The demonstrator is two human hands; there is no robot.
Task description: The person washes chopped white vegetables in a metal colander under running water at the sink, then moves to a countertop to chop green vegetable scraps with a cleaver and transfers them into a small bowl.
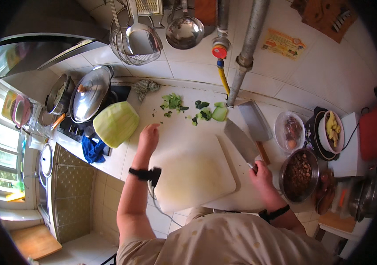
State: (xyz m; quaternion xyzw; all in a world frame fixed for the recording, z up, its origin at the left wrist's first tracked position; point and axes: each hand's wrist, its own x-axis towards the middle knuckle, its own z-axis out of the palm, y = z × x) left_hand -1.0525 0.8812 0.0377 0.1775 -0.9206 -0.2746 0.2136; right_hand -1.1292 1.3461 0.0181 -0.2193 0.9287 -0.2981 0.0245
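My right hand [262, 174] grips the handle of a kitchen cleaver [241, 139], whose broad blade points up and to the left. Just beyond it lies a second cleaver [255, 121] with a wooden handle. My left hand [149, 137], fingers curled and seemingly empty, is over the left edge of the white cutting board [191, 172]. To its left rests a large, peeled, pale green melon or gourd [116, 124] beside the stove. Green peelings [173, 102] and a thicker pale green piece [220, 113] lie behind the board.
A lidded pan [90, 94] stands on the stove at the left, with a blue cloth [93, 149] near it. On the right are a metal bowl of brown pieces [299, 175], a plastic-covered bowl [289, 132] and a bowl with ginger [332, 129]. A metal pipe [249, 39] meets the counter behind.
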